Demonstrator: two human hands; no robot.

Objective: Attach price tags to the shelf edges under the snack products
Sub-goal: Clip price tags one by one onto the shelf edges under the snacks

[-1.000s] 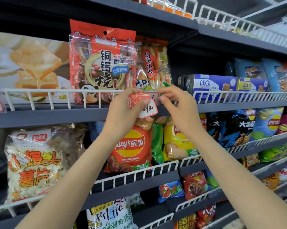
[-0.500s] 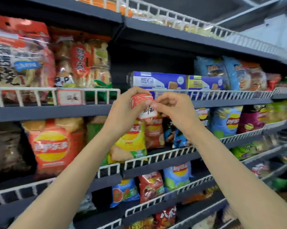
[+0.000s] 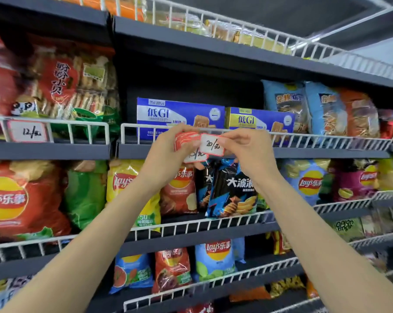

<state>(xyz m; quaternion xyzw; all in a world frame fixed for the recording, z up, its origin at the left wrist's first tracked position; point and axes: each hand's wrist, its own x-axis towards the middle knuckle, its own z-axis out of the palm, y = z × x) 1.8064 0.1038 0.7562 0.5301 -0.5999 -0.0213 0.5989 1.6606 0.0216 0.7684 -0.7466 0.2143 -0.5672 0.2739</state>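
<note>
My left hand [image 3: 168, 152] grips a small stack of red-bordered price tags [image 3: 186, 141] in front of the grey shelf edge [image 3: 304, 152]. My right hand [image 3: 247, 147] pinches one white tag marked 20 [image 3: 211, 144], pulled a little to the right of the stack. Both hands hover just below the white wire rail [image 3: 315, 138], under two blue biscuit boxes [image 3: 179, 118]. One tag marked 12 [image 3: 28, 131] hangs on the rail at the left, beneath bags of rice crackers [image 3: 73, 80].
Chip bags [image 3: 17, 199] fill the shelf below, behind another wire rail [image 3: 191, 224]. Blue and orange snack bags [image 3: 322, 109] stand to the right of the boxes. More shelves run above and below, all fronted by white wire.
The view has shifted right along the shelf, so the tag marked 12 now sits far left. My right hand has drawn one tag sideways off the stack.
</note>
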